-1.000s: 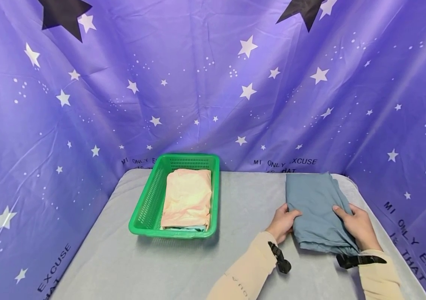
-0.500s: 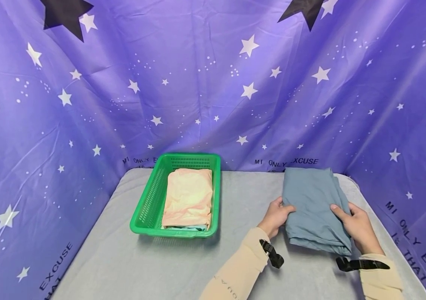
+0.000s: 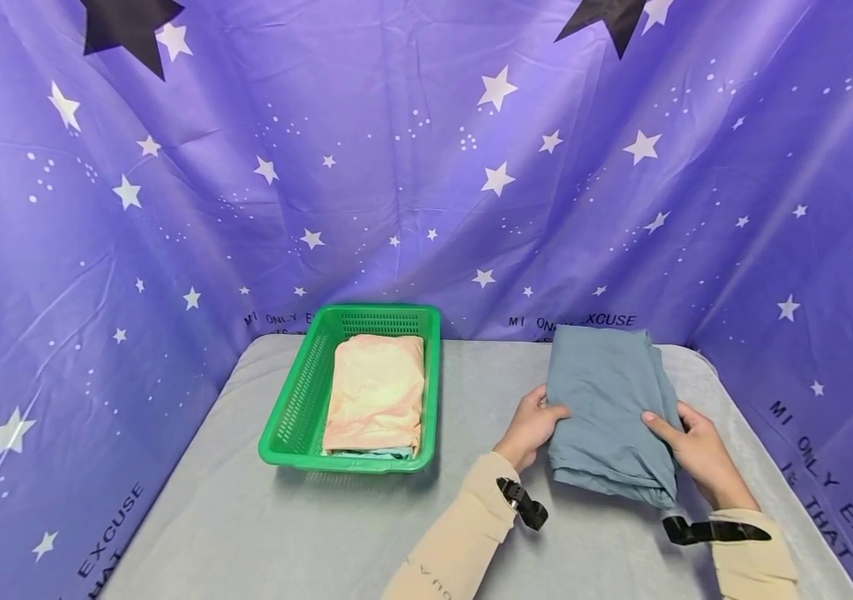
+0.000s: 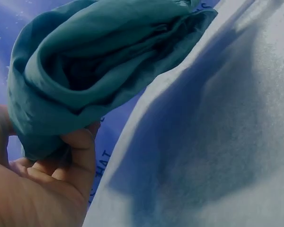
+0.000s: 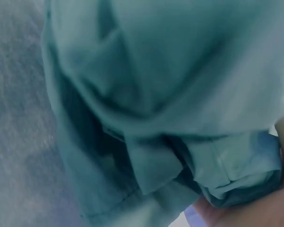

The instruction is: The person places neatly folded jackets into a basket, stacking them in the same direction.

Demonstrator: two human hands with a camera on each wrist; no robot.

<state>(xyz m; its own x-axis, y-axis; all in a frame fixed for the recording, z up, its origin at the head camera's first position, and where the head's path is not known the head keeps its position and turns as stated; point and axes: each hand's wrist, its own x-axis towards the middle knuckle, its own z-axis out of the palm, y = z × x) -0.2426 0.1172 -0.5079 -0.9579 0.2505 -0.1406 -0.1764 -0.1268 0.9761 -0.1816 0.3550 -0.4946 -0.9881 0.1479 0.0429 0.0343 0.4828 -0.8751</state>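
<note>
Evidently the folded blue-grey cloth (image 3: pixel 609 400) is a two-handed load: it is on the right of the scene, above the grey surface (image 3: pixel 321 542), with the left hand (image 3: pixel 533 423) at its left edge and the right hand (image 3: pixel 699 446) at its right edge. Each hand is closed in a pinch rather than spread, its thumb laid over the top; the left wrist view shows that hand's fingers curled under the fabric, while the right hand's fingers are mostly hidden behind the cloth. Gripping opposite sides probably holds the loose layers together, since the near edge shows soft, open folds that could slip apart if taken from one side only. A broad shadow beneath, seen from the left wrist, suggests the cloth is lifted clear there, likely so that it does not drag. On the left, well apart from both hands, a green basket (image 3: pixel 268 457) stands upright toward the far edge. A peach cloth (image 3: pixel 377 392) lies flat inside, near the basket's right wall, with a teal cloth (image 3: pixel 381 454) peeking out below its near end; lying flat and stacked, they presumably hold their folds and take little room.
</note>
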